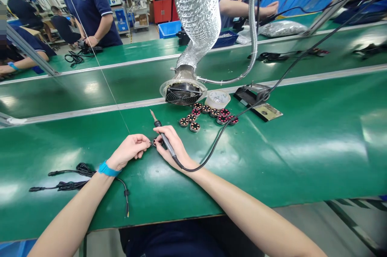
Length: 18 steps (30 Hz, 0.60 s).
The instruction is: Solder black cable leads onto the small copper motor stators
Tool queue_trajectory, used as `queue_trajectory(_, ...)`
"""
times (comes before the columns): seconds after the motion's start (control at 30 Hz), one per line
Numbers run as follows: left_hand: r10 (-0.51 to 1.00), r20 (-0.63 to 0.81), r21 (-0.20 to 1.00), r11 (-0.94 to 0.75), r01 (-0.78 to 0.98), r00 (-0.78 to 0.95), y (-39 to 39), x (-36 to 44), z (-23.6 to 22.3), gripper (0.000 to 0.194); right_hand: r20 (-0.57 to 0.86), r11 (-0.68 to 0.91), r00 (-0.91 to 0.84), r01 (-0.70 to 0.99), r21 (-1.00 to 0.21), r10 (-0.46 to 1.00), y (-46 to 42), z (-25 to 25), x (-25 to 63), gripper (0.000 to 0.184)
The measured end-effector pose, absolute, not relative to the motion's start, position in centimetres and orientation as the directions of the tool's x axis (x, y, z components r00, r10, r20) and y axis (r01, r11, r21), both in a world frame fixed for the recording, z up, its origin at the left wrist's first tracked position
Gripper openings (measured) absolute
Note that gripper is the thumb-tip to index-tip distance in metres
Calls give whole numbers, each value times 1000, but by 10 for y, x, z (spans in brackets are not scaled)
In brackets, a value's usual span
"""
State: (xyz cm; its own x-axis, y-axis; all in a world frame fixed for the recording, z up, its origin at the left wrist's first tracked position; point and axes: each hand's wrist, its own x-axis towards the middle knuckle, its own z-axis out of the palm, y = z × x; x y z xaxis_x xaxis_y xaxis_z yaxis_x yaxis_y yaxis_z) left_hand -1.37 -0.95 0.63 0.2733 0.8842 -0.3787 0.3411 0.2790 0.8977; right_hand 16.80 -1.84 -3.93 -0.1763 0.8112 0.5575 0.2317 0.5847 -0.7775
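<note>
My right hand (173, 146) is closed round a soldering iron (161, 135), whose tip points up and away from me; its black cable runs off to the right. My left hand (130, 150) is pinched on a small round coil part (155, 142) that sits between both hands, and my right fingers touch it too. A thin solder wire (99, 65) slants down from the upper left toward my left hand. Several round copper-wound coil parts (208, 113) lie in a cluster on the green table (302, 148) just beyond my hands.
A silver fume duct with a fan grille (183, 93) hangs over the table behind the coils. A white round tub (217, 99) and a black iron stand (255, 97) sit to its right. Black cables (72, 180) lie at the left. Other people work at the far benches.
</note>
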Motion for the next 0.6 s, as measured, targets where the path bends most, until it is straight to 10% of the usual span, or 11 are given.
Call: queue_trajectory(0.6, 916, -282, 890, 138, 434, 286, -12, -9, 7, 28, 534, 568, -217, 137, -812, 817, -17, -40, 164, 48)
